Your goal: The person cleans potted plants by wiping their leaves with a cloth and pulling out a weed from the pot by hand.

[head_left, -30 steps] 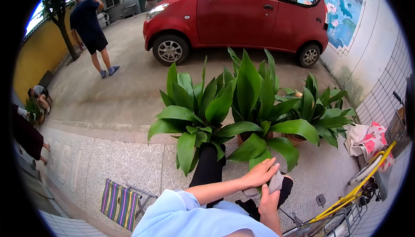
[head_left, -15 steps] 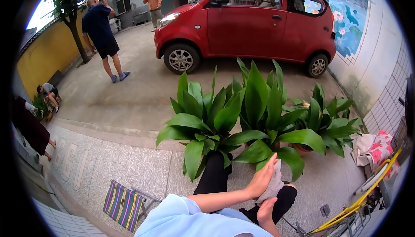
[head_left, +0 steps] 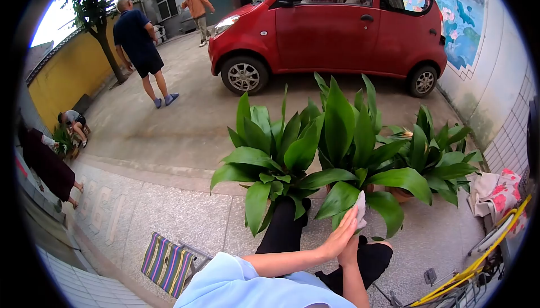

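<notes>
My left hand (head_left: 341, 232) lies over my right, its fingers straight and close together, flat against a light grey cloth (head_left: 361, 211). Below it, my right hand (head_left: 349, 250) is largely covered by the left and seems to hold the cloth from the other side. The cloth's upper end sticks out beyond my fingertips, beside the broad green leaves of a potted plant (head_left: 340, 198). One drooping leaf (head_left: 387, 212) hangs just right of the cloth. Whether a leaf lies inside the cloth, I cannot tell.
More leafy plants (head_left: 430, 156) stand at the right, near a yellow bicycle frame (head_left: 478, 263) and a floral cloth (head_left: 500, 193). A striped folding stool (head_left: 167, 263) is at my left. Beyond are a red car (head_left: 326, 32), a person in dark clothes (head_left: 135, 41) and other people.
My right hand has moved up under the left, and less of the cloth shows. The person in dark clothes has lowered a raised arm. The view has shifted slightly.
</notes>
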Available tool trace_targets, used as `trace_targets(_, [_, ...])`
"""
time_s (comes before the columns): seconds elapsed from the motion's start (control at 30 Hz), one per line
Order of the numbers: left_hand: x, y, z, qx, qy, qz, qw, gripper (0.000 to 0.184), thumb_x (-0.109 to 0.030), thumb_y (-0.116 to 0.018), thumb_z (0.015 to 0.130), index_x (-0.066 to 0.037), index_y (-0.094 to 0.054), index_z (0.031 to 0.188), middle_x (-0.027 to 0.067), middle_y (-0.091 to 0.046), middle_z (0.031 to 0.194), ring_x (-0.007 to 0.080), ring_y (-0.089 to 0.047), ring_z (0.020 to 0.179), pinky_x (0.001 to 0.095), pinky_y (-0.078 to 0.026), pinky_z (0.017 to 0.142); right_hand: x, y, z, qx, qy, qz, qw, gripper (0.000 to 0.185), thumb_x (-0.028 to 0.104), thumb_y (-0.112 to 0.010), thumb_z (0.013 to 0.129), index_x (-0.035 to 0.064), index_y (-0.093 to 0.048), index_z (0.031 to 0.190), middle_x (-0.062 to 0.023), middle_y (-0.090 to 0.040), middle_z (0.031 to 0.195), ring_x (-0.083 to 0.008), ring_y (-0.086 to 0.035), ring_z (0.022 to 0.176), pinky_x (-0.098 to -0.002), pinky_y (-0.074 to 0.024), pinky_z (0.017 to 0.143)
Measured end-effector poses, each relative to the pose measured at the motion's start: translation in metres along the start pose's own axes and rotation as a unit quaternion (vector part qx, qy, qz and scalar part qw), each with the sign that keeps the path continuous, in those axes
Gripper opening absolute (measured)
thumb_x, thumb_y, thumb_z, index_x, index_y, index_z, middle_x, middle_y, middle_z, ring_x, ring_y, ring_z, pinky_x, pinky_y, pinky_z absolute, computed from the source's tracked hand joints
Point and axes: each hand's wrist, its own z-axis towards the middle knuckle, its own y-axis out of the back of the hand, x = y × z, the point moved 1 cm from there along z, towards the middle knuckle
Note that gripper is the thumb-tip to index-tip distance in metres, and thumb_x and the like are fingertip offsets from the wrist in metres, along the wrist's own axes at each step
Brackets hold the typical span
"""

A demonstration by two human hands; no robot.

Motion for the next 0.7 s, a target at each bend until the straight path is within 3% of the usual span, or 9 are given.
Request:
trace_targets(0.07, [0.002,-0.003,-0.004,0.016,0.006,0.01,1.0,0.064,-0.044,-0.019,0.101,-0.002,-0.009,0.148,0.0144,-0.008,0.155,0.0237,-0.003,0.144,0.0317,-0.007,0.114,-0.046,0.012,0.005,0.027,-0.063,0.138,0.988,0.069,0.053,-0.019,0.099,0.0019,-0.022,0.145,-0.0091,-0.023,0.15,-0.0227,-0.018,0.14,-0.0334,-0.0163,0.113])
trace_targets(0.1, [0.004,-0.005,-0.007,0.025,0.004,0.013,1.0,0.065,-0.044,-0.019,0.1,-0.002,-0.008,0.148,0.0146,-0.008,0.155,0.0238,-0.003,0.144,0.0318,-0.007,0.115,-0.037,0.015,0.005,-0.023,-0.134,0.187,0.973,0.07,0.054,-0.016,0.099,0.0021,-0.02,0.146,-0.0083,-0.021,0.151,-0.0224,-0.019,0.14,-0.0337,-0.0156,0.113])
trace_targets(0.23, [-0.002,-0.004,-0.005,0.018,-0.024,0.042,0.999,0.064,-0.042,-0.017,0.101,0.001,-0.004,0.147,0.0164,-0.006,0.154,0.0252,-0.002,0.144,0.0328,-0.007,0.115,0.01,0.003,0.005,-0.004,-0.065,0.348,0.935,0.072,0.057,-0.018,0.097,0.0024,-0.022,0.145,-0.0101,-0.026,0.149,-0.0227,-0.025,0.138,-0.034,-0.0188,0.112])
trace_targets(0.37, [-0.017,0.005,0.011,-0.022,-0.09,0.118,0.989,0.065,-0.042,-0.015,0.101,0.001,-0.002,0.147,0.0177,-0.007,0.154,0.0273,-0.006,0.143,0.0364,-0.007,0.115,0.042,-0.017,-0.029,0.018,-0.083,0.355,0.931,0.072,0.057,-0.023,0.097,0.0038,-0.022,0.145,-0.0065,-0.028,0.148,-0.0193,-0.029,0.136,-0.0336,-0.0219,0.11])
trace_targets(0.43, [-0.025,0.011,0.021,-0.035,-0.113,0.112,0.987,0.066,-0.045,-0.013,0.1,-0.001,0.001,0.148,0.0192,-0.012,0.153,0.0294,-0.011,0.142,0.0384,-0.009,0.114,0.041,-0.021,-0.043,0.061,-0.041,0.31,0.948,0.075,0.057,-0.014,0.097,0.0027,-0.002,0.148,-0.0104,-0.008,0.155,-0.0236,-0.008,0.142,-0.0368,-0.0079,0.114])
trace_targets(0.53, [-0.037,0.014,0.021,0.011,-0.09,0.03,0.995,0.067,-0.048,-0.013,0.099,-0.005,0.002,0.148,0.0199,-0.019,0.151,0.0299,-0.017,0.141,0.0381,-0.011,0.113,0.037,-0.022,-0.054,0.052,0.011,0.249,0.967,0.08,0.059,-0.015,0.095,0.001,0.002,0.147,-0.0122,-0.004,0.155,-0.0247,-0.006,0.143,-0.0377,-0.0055,0.114])
trace_targets(0.57, [-0.038,0.017,0.022,-0.001,-0.105,0.063,0.992,0.071,-0.053,-0.013,0.098,-0.006,0.005,0.148,0.02,-0.024,0.149,0.0307,-0.025,0.138,0.0388,-0.014,0.113,0.033,-0.02,-0.059,0.05,0.019,0.23,0.972,0.082,0.06,-0.016,0.095,0.0005,0.003,0.147,-0.0126,-0.003,0.155,-0.025,-0.005,0.143,-0.038,-0.0049,0.114])
trace_targets(0.7, [-0.04,0.019,0.017,-0.011,-0.143,0.118,0.983,0.074,-0.054,-0.016,0.097,-0.004,0.001,0.148,0.0218,-0.026,0.148,0.0348,-0.025,0.137,0.0416,-0.015,0.112,0.01,-0.007,-0.073,0.077,0.015,0.258,0.963,0.085,0.062,-0.019,0.093,0.0006,0.002,0.147,-0.0126,-0.004,0.155,-0.0254,-0.005,0.143,-0.0382,-0.005,0.114])
